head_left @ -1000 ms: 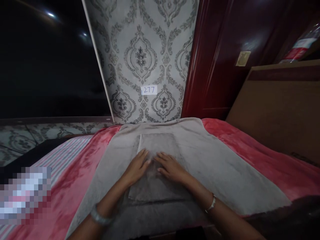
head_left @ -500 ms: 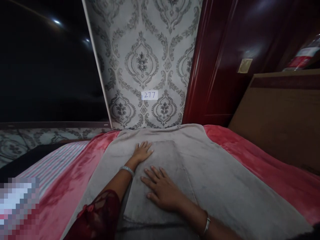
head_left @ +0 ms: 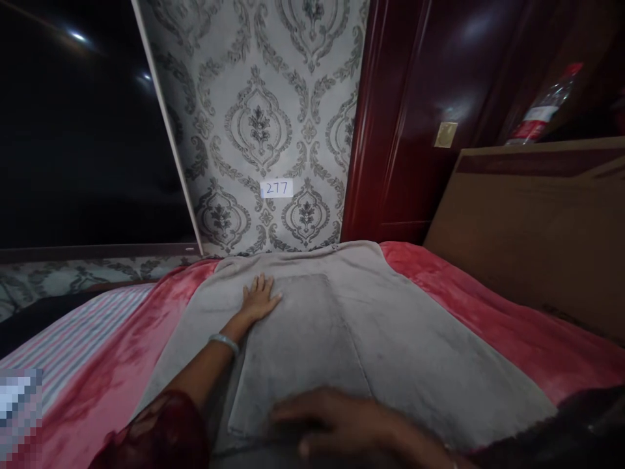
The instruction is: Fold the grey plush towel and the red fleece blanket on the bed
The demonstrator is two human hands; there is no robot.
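A folded grey plush cloth (head_left: 297,339) lies as a flat rectangle on a larger grey cloth (head_left: 415,345) of much the same colour. My left hand (head_left: 258,298) rests flat at its far left corner, fingers spread, holding nothing. Over the near end of the folded piece is my right hand (head_left: 342,420), blurred by motion. Its fingers point left with the thumb apart, and nothing shows in them. Whether this hand touches the cloth I cannot tell. The near edge of the folded piece is partly hidden behind it.
Red plush fabric (head_left: 454,306) shows on both sides. At the left are a striped cloth (head_left: 97,326) and a large dark screen (head_left: 83,143). A cardboard box (head_left: 532,221) with a bottle (head_left: 540,120) on top stands right. A paper label (head_left: 277,188) is on the patterned wall.
My right hand has come back toward me from the middle of the folded cloth to its near end. My left hand stays at the far corner. The view has turned slightly right.
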